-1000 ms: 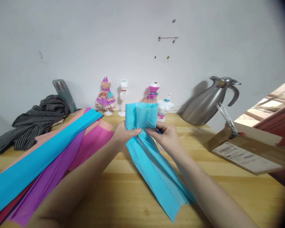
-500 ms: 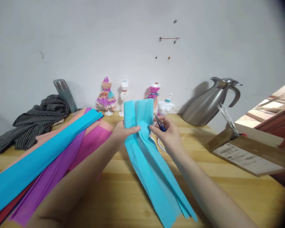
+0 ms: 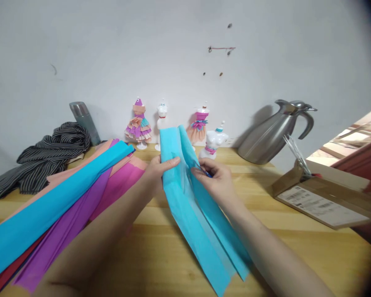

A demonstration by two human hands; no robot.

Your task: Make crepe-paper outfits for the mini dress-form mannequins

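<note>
A long folded strip of light-blue crepe paper [image 3: 191,214] hangs between my hands, its lower end sloping down toward the front of the table. My left hand [image 3: 156,177] grips its left layer near the top, thumb lying over the front. My right hand [image 3: 214,177] pinches the right layer, which stands apart from the left with a gap between them. Tucked in the same right hand are small scissors [image 3: 207,174] with a blue handle, mostly hidden by the fingers.
Folded crepe papers [image 3: 64,198] in several colours and a striped cloth [image 3: 55,152] lie left. Small dress forms [image 3: 215,140], some in paper dresses, line the wall. A flask [image 3: 88,123] stands left; a steel jug [image 3: 270,132] and a cardboard box [image 3: 321,198] stand right.
The paper's right layer has come away from the left, and its top has turned edge-on. My right hand has shifted slightly down and left; the scissors now show less.
</note>
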